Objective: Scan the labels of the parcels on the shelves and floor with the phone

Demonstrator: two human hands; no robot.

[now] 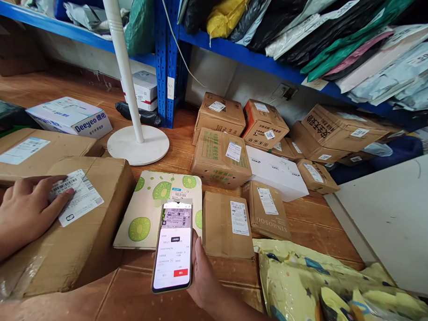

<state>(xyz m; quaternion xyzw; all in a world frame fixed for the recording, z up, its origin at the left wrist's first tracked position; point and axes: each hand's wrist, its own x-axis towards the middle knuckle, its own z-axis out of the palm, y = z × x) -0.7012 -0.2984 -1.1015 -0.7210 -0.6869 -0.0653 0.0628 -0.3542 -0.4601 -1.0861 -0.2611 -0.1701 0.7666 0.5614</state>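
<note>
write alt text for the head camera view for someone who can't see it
A person's right hand holds a lit phone above a kiwi-print box, while the left hand rests on the label of a brown carton. More boxes sit on the brown floor, with blue shelves of bagged parcels behind.

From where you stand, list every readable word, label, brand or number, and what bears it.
"Deeyeo 德佑": blue-white box
"SINHOSOO": brown carton
"asics": white box
"安全": right-hand carton
"入库成功": phone
"确认": red button
Shipping labels, remaining print: too small or blurred.
</note>
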